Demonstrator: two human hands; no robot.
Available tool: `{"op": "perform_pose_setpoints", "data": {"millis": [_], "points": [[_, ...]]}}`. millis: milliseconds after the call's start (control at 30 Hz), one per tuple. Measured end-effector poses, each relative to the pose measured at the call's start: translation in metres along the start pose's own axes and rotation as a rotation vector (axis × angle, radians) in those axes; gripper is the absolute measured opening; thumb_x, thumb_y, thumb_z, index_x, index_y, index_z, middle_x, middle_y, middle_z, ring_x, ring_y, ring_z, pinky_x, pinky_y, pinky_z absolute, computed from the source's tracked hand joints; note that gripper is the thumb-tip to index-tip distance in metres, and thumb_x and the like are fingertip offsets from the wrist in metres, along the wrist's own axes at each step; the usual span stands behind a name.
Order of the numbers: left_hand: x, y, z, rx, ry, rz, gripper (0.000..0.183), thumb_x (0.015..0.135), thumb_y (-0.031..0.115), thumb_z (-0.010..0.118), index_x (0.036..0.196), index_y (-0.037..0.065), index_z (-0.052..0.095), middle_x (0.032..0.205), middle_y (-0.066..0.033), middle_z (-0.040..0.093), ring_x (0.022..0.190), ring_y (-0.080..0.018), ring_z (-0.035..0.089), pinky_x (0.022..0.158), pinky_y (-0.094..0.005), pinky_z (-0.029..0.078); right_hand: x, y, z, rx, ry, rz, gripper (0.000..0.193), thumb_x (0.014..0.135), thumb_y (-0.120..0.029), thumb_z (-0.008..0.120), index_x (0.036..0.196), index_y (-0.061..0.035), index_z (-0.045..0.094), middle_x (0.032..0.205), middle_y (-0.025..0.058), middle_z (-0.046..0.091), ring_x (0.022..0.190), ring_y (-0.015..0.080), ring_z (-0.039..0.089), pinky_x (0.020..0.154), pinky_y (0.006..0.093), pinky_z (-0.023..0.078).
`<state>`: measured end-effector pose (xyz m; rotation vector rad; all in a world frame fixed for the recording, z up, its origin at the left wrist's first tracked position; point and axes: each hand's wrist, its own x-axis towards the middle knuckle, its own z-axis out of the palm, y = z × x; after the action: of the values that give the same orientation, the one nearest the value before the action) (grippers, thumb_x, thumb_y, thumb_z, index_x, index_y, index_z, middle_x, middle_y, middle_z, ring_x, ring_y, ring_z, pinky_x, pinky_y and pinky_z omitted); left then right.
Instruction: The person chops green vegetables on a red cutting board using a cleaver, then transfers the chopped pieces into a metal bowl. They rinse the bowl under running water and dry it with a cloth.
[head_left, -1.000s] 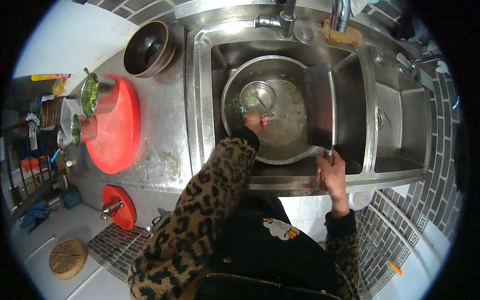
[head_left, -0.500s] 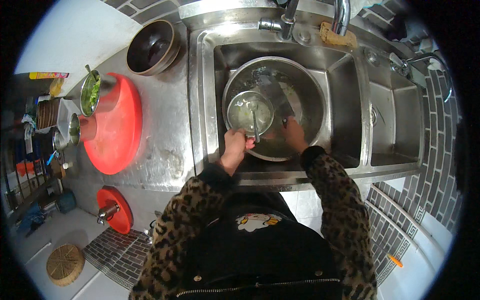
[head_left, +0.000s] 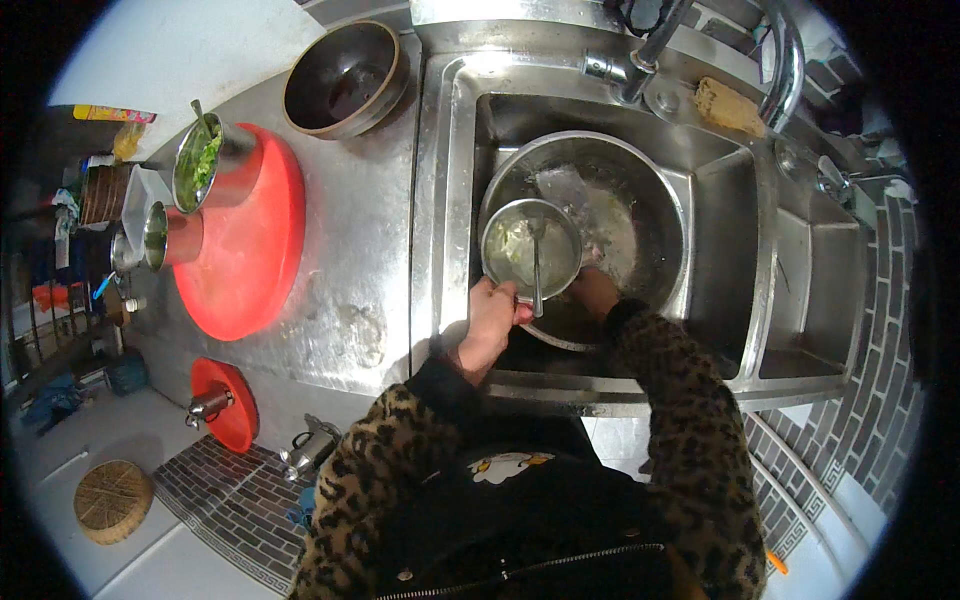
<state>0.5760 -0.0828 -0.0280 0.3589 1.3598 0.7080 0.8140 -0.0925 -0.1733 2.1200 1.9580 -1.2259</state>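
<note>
Over a steel sink (head_left: pixel 450 200), the left hand (head_left: pixel 492 322) grips the near rim of a small round steel bowl (head_left: pixel 530 250), held above a large steel basin (head_left: pixel 640 200). The right hand (head_left: pixel 597 290) rests in the basin, grip unclear. A spoon (head_left: pixel 536 262) lies lengthwise toward the person. Keep the bowl level and steady.

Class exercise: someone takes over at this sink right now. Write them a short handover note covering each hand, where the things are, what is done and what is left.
Left hand: grips the small steel bowl at its near rim, held over the big steel basin in the sink; a spoon lies in the bowl.
Right hand: down inside the basin beside the bowl; grip unclear.
Done: bowl lifted, cloudy liquid in it.
Left: probably rinsing the bowl, spoon and basin.
</note>
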Motion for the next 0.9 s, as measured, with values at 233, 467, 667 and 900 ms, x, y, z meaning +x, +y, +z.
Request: {"op": "perform_pose_setpoints", "data": {"millis": [233,467,667,900], "points": [[-0.006,0.007,0.005,-0.057,-0.048,0.075,0.019,0.089,0.005,0.046,0.103,-0.005,0.054,0.072,-0.0115,0.062,0.050,-0.0172,0.058,0.043,-0.0283,0.051,-0.048,-0.038,-0.070,0.476,-0.071,0.116,0.035,0.078,-0.029,0.067,0.094,0.0017,0.063,0.076,0.0152,0.064,0.072,0.0321,0.064,0.064,0.0424,0.051],[-0.020,0.020,-0.010,0.007,-0.132,0.088,0.018,0.088,0.008,0.050,0.099,-0.007,0.054,0.068,-0.0144,0.061,0.046,-0.0200,0.058,0.042,-0.0326,0.052,-0.133,-0.049,-0.162,0.862,-0.235,0.359,0.017,0.081,-0.015,0.062,0.094,-0.0042,0.059,0.074,0.0044,0.059,0.059,0.0116,0.057,0.044,0.0248,0.043],[-0.026,0.028,-0.015,0.095,-0.206,0.123,0.014,0.087,0.009,0.051,0.090,-0.004,0.055,0.063,-0.0105,0.059,0.046,-0.0177,0.056,0.042,-0.0318,0.051,-0.209,-0.050,-0.179,1.321,0.126,0.154,0.035,0.082,-0.017,0.063,0.114,-0.0038,0.058,0.075,0.0018,0.058,0.055,0.0106,0.054,0.044,0.0239,0.042],[-0.055,0.043,-0.031,0.097,-0.232,0.153,0.020,0.089,0.012,0.053,0.092,-0.007,0.051,0.063,-0.0129,0.058,0.048,-0.0207,0.058,0.038,-0.0336,0.045,-0.220,-0.037,-0.130,1.162,0.194,0.465,0.015,0.081,-0.023,0.059,0.083,-0.0117,0.049,0.058,0.0009,0.052,0.038,0.0122,0.045,0.033,0.0256,0.035]]}}
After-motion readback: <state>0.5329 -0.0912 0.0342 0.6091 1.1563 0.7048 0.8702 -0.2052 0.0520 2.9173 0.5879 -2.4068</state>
